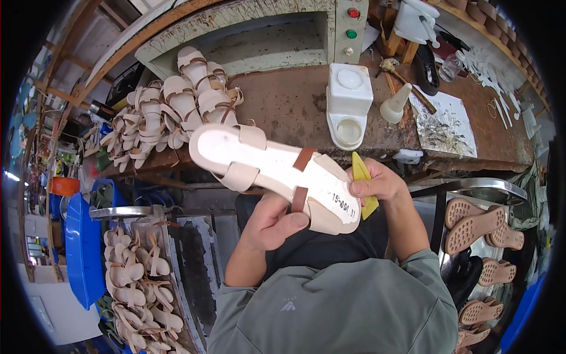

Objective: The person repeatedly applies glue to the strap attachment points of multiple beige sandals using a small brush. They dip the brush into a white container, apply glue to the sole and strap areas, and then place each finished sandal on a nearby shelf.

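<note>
Centrally in the frame, a sandal (277, 162) is held aslant by the left grip (271, 221), closed on its edge beside a brown tab (299, 199). A yellow scraper (367, 187) is pinched in the right grip (380, 180), at the heel end. Other sandals (183, 103) are heaped on the bench (277, 100), upper left.

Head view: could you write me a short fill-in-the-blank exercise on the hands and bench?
1. The left hand grips a sandal whose narrow side tabs are coloured ____.
2. The flat piece in the right hand is coloured ____.
3. Directly above the green button is a ____ button.
4. The bench's sandal pile lies toward its ____ end.

Missing words: brown; yellow; red; left.
</note>
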`<state>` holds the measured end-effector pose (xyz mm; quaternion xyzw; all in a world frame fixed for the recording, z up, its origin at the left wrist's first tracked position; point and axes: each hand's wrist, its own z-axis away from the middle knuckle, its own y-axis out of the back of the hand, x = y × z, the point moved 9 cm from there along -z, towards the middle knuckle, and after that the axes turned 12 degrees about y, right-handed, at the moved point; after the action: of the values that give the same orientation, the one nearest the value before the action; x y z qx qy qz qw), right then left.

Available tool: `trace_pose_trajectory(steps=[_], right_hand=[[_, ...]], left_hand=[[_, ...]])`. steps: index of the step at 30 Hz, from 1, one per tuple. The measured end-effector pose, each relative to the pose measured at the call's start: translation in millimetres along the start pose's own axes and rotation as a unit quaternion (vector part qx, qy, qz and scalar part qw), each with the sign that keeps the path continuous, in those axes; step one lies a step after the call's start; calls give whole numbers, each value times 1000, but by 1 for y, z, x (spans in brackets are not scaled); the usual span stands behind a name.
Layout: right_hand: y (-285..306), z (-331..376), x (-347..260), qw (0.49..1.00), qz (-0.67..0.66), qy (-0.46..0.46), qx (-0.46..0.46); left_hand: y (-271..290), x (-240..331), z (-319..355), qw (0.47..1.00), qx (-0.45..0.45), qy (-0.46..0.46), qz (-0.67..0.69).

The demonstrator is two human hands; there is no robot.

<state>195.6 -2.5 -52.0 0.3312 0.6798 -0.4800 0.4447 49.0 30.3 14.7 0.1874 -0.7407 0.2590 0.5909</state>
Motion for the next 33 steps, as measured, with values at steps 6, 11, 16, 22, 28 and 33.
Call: trace_pose_trajectory(steps=[6, 11, 16, 22, 28, 33], right_hand=[[10, 6, -40, 985, 141, 34, 93], [1, 19, -104, 944, 64, 239, 217], [-56, 7, -130, 913, 250, 293, 132], [-88, 31, -133, 800, 363, 475, 47], [-81, 43, -134, 769, 369, 515, 83], [-96, 54, -137, 723, 362, 588, -34]], left_hand=[[-14, 36, 15, 942, 55, -184, -275], [-29, 37, 26, 892, 104, -240, -368], [-33, 39, 26, 882, 128, -236, -388], [-29, 32, 27, 882, 149, -217, -390], [-28, 35, 29, 857, 190, -238, -416], [-28, 43, 22, 875, 210, -224, -375]])
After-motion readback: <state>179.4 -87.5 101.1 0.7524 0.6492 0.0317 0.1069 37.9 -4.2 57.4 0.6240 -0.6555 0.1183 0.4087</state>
